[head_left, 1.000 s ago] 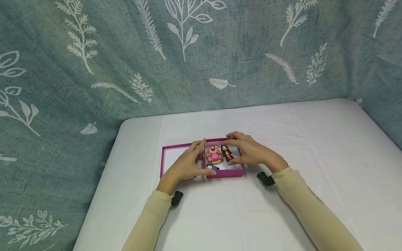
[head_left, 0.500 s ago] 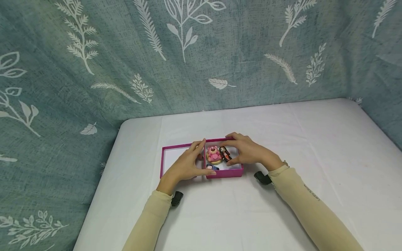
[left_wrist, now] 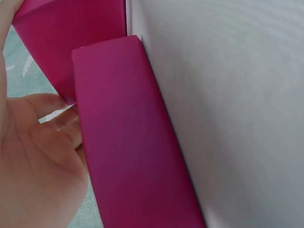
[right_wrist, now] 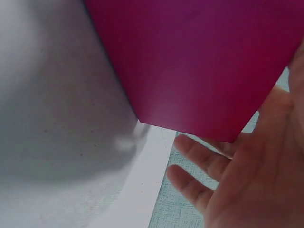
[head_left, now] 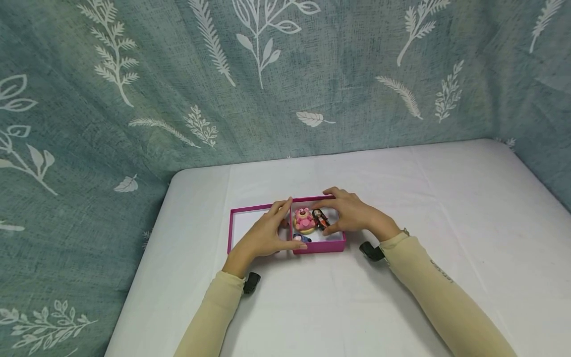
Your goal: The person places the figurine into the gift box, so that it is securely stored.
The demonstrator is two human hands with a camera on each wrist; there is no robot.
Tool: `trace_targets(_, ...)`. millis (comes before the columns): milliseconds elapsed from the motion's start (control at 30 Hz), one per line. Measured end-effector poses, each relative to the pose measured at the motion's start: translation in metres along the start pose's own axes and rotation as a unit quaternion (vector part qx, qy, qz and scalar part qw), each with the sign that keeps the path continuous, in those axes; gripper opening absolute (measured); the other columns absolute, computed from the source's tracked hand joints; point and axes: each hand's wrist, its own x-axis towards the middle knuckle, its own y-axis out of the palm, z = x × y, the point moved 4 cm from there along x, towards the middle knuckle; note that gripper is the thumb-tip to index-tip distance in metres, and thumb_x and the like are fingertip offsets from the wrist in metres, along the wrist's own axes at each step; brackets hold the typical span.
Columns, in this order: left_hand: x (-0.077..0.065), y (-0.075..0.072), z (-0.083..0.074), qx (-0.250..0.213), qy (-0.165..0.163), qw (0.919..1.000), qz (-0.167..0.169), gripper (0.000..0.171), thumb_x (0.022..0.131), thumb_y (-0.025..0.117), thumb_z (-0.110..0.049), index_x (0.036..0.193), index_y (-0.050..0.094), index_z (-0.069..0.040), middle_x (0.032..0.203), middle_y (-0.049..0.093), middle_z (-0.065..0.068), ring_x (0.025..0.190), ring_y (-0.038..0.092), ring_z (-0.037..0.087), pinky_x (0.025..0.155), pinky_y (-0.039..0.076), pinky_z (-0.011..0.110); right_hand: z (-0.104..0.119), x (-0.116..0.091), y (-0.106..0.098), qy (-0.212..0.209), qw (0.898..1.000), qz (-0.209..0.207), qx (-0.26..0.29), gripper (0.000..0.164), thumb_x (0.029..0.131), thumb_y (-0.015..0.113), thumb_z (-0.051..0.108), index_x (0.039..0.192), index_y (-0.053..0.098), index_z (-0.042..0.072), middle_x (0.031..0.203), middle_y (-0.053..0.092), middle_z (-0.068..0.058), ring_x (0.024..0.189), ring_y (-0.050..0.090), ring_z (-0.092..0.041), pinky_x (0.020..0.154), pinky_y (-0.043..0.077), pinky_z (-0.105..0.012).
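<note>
A magenta box [head_left: 318, 247] with a white inside holds three toy figures. These are a pink bear [head_left: 305, 221] on a yellow base, a black-haired doll [head_left: 320, 218] in red and dark clothes, and a small blue figure [head_left: 301, 238] at the front left. My left hand [head_left: 260, 234] grips the box's left end, thumb along the front wall and a finger at the back corner. My right hand [head_left: 352, 213] reaches over the right wall, its thumb and index finger at the doll's two ends. In the right wrist view the other fingers [right_wrist: 192, 187] stay outside the box.
Against the box's left side lies a second magenta-rimmed tray or lid [head_left: 231, 228], white inside and partly under my left hand. Both rest on a white-clothed table [head_left: 312, 307]. A green leaf-patterned curtain [head_left: 267, 119] hangs behind.
The doll has shifted slightly left toward the bear with my right hand at it, and the right forearm has moved a little left. My left hand stays on the box.
</note>
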Motion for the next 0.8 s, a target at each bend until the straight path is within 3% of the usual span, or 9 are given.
trace_targets(333, -0.0003, -0.0001, -0.0008, -0.004, -0.003, 1.0, 0.001, 0.117, 0.069, 0.073, -0.072, 0.157, 0.008, -0.035, 0.157, 0.028, -0.003, 0.136, 0.043, 0.022, 0.11, 0.039, 0.046, -0.001, 0.0024, 0.0012, 0.022, 1.0, 0.02, -0.001, 0.064, 0.074, 0.086, 0.03, 0.133, 0.062, 0.021, 0.15, 0.034, -0.025, 0.132, 0.04, -0.046, 0.105, 0.03, -0.067)
trace_targets(800, -0.0003, -0.0005, -0.0017, -0.003, -0.003, 1.0, 0.004, 0.117, 0.069, 0.075, -0.07, 0.158, 0.008, -0.033, 0.157, 0.027, -0.003, 0.136, 0.044, 0.021, 0.11, 0.04, 0.046, 0.0019, 0.0015, 0.0013, 0.039, 0.999, 0.018, 0.0, 0.063, 0.074, 0.086, 0.029, 0.132, 0.063, 0.02, 0.15, 0.034, -0.024, 0.133, 0.04, -0.044, 0.107, 0.031, -0.064)
